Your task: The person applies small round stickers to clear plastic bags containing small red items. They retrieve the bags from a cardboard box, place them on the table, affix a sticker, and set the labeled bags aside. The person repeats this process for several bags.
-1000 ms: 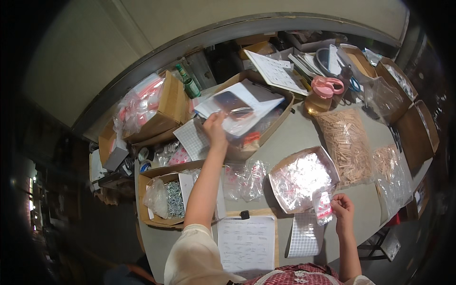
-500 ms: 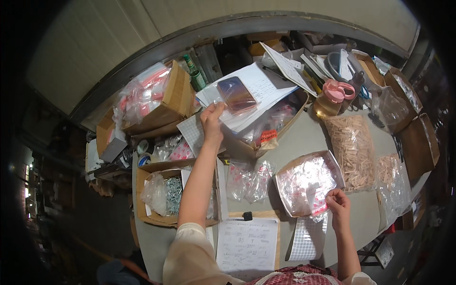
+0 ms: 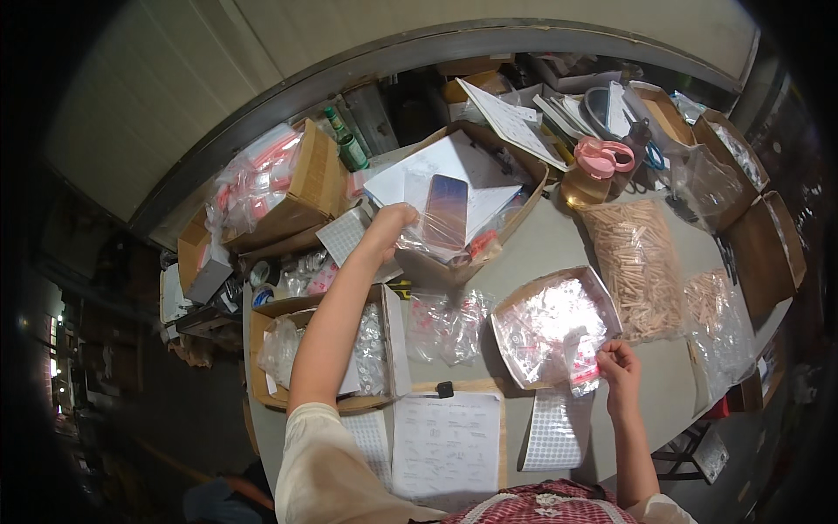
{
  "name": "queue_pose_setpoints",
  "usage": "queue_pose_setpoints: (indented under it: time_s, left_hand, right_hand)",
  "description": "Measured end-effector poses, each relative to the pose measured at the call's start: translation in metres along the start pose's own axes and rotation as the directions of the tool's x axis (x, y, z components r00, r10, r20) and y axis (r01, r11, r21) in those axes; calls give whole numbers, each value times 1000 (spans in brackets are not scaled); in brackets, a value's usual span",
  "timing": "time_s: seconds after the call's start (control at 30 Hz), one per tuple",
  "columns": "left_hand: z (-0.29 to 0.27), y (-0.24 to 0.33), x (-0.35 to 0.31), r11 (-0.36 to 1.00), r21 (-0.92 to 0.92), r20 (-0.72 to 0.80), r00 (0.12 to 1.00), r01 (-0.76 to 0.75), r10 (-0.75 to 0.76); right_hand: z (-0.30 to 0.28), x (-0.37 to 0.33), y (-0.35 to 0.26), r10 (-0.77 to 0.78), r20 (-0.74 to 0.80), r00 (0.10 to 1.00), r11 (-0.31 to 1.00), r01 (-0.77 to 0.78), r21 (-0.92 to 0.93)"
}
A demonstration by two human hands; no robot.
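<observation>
My left hand [image 3: 397,229] is closed on the edge of a clear plastic bag [image 3: 428,229] at the front corner of a cardboard box. A dark-screened phone [image 3: 446,210] lies by the plastic, over white papers [image 3: 410,179] tilted into the box. My right hand [image 3: 617,367] pinches a small clear plastic bag with pink print [image 3: 583,362]. That bag hangs at the near right corner of an open cardboard tray [image 3: 509,377], which is filled with shiny clear bags [image 3: 548,327].
At left stands a box of hardware bags [image 3: 371,345]; behind it, a box of pink-edged bags [image 3: 262,175]. A bag of wooden dowels [image 3: 635,271] and a pink-lidded bottle [image 3: 589,179] are at right. Printed sheets on a clipboard [image 3: 445,450] lie in front.
The phone has turned more upright and shifted lower, and the papers have sunk into the box. My left hand has come nearer with the plastic. My right hand still pinches the small bag.
</observation>
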State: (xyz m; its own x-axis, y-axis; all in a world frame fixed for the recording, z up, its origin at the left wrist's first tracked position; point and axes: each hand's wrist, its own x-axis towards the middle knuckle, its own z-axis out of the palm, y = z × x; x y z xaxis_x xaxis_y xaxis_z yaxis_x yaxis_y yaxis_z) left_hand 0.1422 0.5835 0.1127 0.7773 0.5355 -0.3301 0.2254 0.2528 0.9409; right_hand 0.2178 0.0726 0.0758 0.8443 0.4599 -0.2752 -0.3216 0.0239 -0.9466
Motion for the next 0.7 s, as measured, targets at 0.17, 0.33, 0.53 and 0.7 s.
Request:
queue_pose_setpoints:
  time_s: [0.17, 0.33, 0.53, 0.7]
  left_hand:
    - [-5, 1, -7, 997, -70, 12, 1000, 24, -23]
    - [25, 44, -21, 905, 361, -26, 973, 222, -229]
    - [20, 52, 5, 957, 288, -93, 996, 24, 3]
    - [42, 56, 12, 992, 116, -120, 991, -51, 65]
  right_hand:
    - [-8, -8, -3, 20, -19, 1000, 1000, -20, 8]
    - [-19, -12, 1, 17, -38, 999, 1000, -17, -7]
    - [8, 11, -7, -170, 156, 973, 962, 198, -188]
    - [119, 75, -78, -499, 713, 492, 236, 869, -434]
